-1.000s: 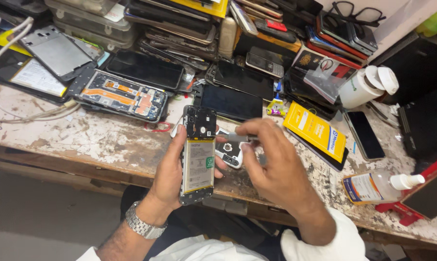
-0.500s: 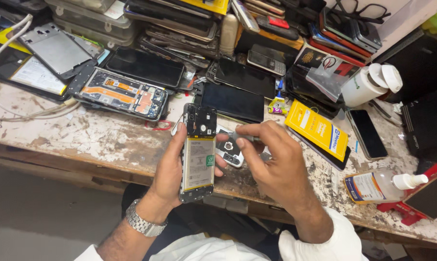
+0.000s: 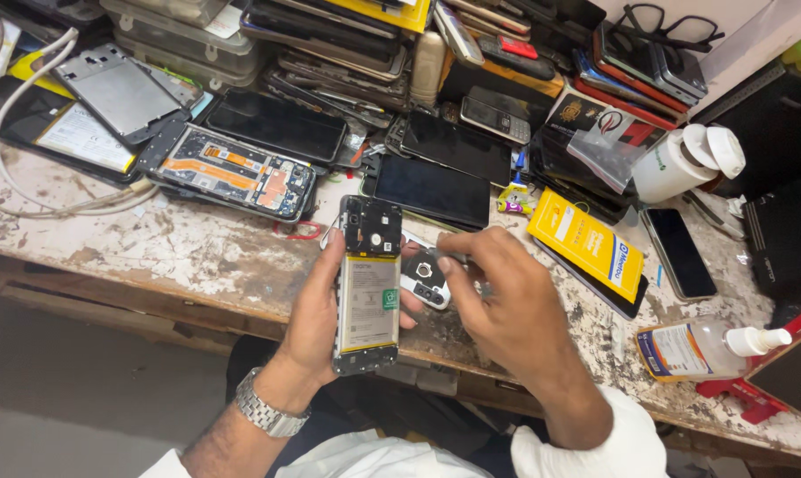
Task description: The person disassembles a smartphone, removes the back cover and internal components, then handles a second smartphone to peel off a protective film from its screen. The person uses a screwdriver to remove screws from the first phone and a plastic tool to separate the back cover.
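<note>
Opened phone (image 3: 367, 285), back off, clenched upright in left hand (image 3: 316, 323) over bench (image 3: 152, 239); right hand (image 3: 506, 305) grip pinching camera cover (image 3: 425, 279) beside it, step judged mid-disassembly.

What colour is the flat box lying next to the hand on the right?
The flat box is bright yellow with small blue markings. The head view shows it, beside the right hand.

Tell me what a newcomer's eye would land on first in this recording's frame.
First the opened phone, back cover off and battery showing, held upright in the left hand over the worn bench edge. Beside it the right hand pinches a small camera-cover piece. Behind them, stacked phones and dark screens crowd the bench, with a yellow flat package to the right.
</note>
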